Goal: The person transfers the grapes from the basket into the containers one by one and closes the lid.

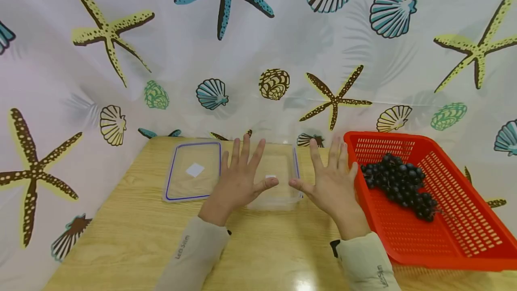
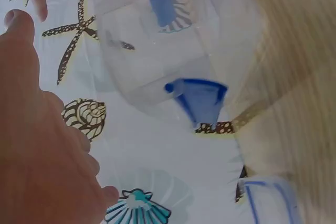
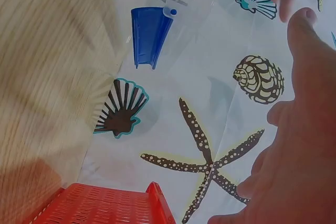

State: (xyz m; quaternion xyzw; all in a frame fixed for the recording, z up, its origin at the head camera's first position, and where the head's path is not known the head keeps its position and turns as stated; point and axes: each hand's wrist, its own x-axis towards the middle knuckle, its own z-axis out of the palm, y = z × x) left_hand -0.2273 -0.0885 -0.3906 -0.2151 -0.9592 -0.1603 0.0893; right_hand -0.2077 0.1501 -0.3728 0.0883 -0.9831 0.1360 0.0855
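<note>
Spreading flat, left hand (image 1: 238, 178) and right hand (image 1: 335, 183) flank a clear container (image 1: 278, 172); wrist views seemingly show its blue latches

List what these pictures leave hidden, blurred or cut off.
- Clear box, head view: its near corners sit behind the left hand and right hand.
- Grapes: the underside of the bunch is hidden.
- Red basket: cut off at the right edge.
- Wrist views: the table is blurred.
</note>
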